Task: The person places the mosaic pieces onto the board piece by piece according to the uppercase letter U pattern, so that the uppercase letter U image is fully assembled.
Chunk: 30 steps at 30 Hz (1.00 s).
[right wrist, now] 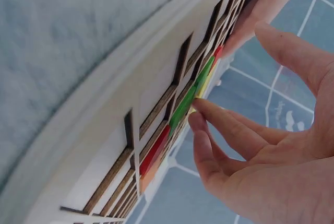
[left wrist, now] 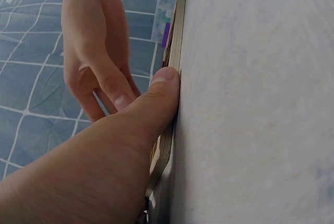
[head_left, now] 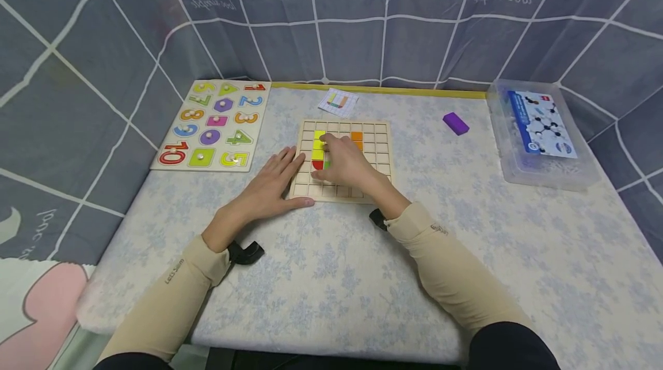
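A wooden grid board [head_left: 380, 183] lies on the table before me. My left hand [head_left: 266, 186] rests at its left side with straight fingers, the thumb along the front edge. Over the board's middle is my right hand [head_left: 346, 161], its fingertips touching or just above the tiles and its thumb apart. Yellow tiles [head_left: 317, 142] and a red tile [head_left: 317, 164] form a column on the left; orange tiles [head_left: 357, 140] sit to the right. In the right wrist view, green tiles [right wrist: 183, 108] and another red tile [right wrist: 155, 152] show in the row. The right hand partly covers the tiles.
A small pattern card [head_left: 338, 102] lies behind the board. At the left is a number-and-shape puzzle board [head_left: 178, 135]. A purple block [head_left: 456, 124] and a clear plastic box [head_left: 528, 171] with a blue label stand at the right. A grey checked curtain [head_left: 352, 48] hangs behind.
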Available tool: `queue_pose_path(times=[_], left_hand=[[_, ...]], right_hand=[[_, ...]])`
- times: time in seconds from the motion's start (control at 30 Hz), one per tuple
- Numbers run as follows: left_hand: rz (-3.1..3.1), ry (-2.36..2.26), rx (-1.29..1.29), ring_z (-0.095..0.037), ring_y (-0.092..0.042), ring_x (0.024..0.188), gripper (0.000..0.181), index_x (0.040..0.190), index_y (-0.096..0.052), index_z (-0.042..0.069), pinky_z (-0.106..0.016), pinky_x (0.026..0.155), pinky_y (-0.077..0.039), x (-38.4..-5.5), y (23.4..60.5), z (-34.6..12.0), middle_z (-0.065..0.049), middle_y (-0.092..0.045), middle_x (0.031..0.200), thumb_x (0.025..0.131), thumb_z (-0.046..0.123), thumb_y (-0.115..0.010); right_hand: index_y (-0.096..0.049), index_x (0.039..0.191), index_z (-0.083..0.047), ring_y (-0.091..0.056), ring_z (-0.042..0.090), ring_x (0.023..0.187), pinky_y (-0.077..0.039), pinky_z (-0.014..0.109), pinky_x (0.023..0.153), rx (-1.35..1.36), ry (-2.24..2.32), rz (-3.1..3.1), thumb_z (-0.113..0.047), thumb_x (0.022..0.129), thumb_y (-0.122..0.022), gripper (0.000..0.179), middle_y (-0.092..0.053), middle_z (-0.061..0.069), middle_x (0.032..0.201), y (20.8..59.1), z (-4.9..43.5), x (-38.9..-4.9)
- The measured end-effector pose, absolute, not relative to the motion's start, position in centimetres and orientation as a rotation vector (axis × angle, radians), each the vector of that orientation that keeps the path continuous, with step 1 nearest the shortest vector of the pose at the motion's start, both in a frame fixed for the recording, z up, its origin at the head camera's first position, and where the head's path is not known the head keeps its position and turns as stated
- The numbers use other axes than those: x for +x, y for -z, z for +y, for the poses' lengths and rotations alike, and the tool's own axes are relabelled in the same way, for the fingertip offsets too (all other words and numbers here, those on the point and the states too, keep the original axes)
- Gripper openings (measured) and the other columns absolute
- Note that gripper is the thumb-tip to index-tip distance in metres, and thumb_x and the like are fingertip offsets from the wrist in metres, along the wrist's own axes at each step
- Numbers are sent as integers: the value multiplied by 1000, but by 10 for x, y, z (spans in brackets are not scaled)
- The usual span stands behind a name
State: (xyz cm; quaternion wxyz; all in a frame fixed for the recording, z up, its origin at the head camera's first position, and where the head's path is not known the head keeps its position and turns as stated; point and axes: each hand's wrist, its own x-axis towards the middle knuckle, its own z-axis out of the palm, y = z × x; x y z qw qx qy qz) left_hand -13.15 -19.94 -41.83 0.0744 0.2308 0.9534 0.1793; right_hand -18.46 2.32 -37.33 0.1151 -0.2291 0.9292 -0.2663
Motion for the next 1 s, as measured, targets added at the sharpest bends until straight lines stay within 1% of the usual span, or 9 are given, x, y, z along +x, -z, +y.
queue_pose_path(times=[0.13, 0.3, 0.43, 0.5, 0.6, 0.7, 0.77, 0.83, 1.0], left_hand=[[2863, -527, 686, -29, 2, 166, 107, 171, -13, 11, -49, 136, -3, -132, 419, -200, -13, -1, 178, 96, 64, -67], [2854, -538, 678, -28, 3, 166, 106, 171, -12, 13, -48, 136, -1, -132, 418, -199, -13, -1, 178, 96, 63, -67], [2860, -546, 680, -30, 2, 166, 107, 171, -12, 12, -49, 136, -2, -131, 418, -199, -15, -2, 178, 95, 63, -69], [2864, -555, 688, -31, 2, 166, 107, 171, -13, 11, -49, 136, -2, -131, 419, -199, -16, -3, 178, 95, 62, -69], [2866, -564, 705, -33, 1, 166, 108, 171, -14, 9, -51, 135, -3, -132, 420, -199, -17, -4, 178, 95, 61, -70], [2863, -567, 703, -33, 1, 166, 108, 170, -13, 9, -51, 135, -3, -132, 420, -199, -17, -3, 178, 95, 60, -71], [2866, -559, 701, -32, 1, 166, 108, 171, -13, 9, -50, 136, -3, -132, 420, -199, -17, -4, 178, 94, 60, -71], [2865, -563, 699, -32, 1, 166, 109, 170, -13, 9, -50, 136, -3, -131, 420, -199, -17, -3, 178, 94, 59, -72], [2864, -569, 695, -32, 1, 166, 108, 170, -14, 9, -50, 135, -4, -132, 420, -199, -17, -4, 178, 94, 60, -72]], right_hand=[[-44, 157, -2, -54, 35, 134, -47, 46, 114, -677, 794, 2714, -33, 90, -86, 85, -68, 14, 141, 374, 25, -177], [-43, 157, -3, -52, 33, 141, -42, 48, 120, -664, 891, 2653, -31, 91, -85, 83, -66, 15, 144, 374, 31, -172], [-47, 155, -3, -55, 32, 141, -44, 49, 120, -681, 928, 2615, -30, 92, -83, 78, -65, 16, 146, 373, 41, -179], [-51, 153, -2, -56, 33, 139, -41, 49, 122, -688, 919, 2640, -29, 93, -82, 73, -65, 16, 145, 372, 50, -188], [-57, 148, 1, -55, 39, 135, -40, 52, 120, -717, 885, 2716, -17, 99, -73, 55, -65, 20, 142, 372, 67, -205], [-61, 143, 5, -51, 43, 139, -37, 52, 123, -781, 803, 2784, 3, 103, -55, 41, -62, 24, 145, 375, 82, -222], [-61, 144, 4, -45, 43, 147, -33, 52, 128, -819, 717, 2806, 11, 102, -45, 45, -55, 25, 153, 377, 88, -230], [-58, 148, 1, -39, 42, 152, -28, 52, 130, -850, 634, 2801, 14, 102, -43, 51, -49, 25, 158, 379, 92, -235], [-55, 153, -5, -32, 43, 156, -22, 54, 132, -898, 534, 2741, 12, 102, -46, 55, -40, 24, 165, 383, 96, -239]])
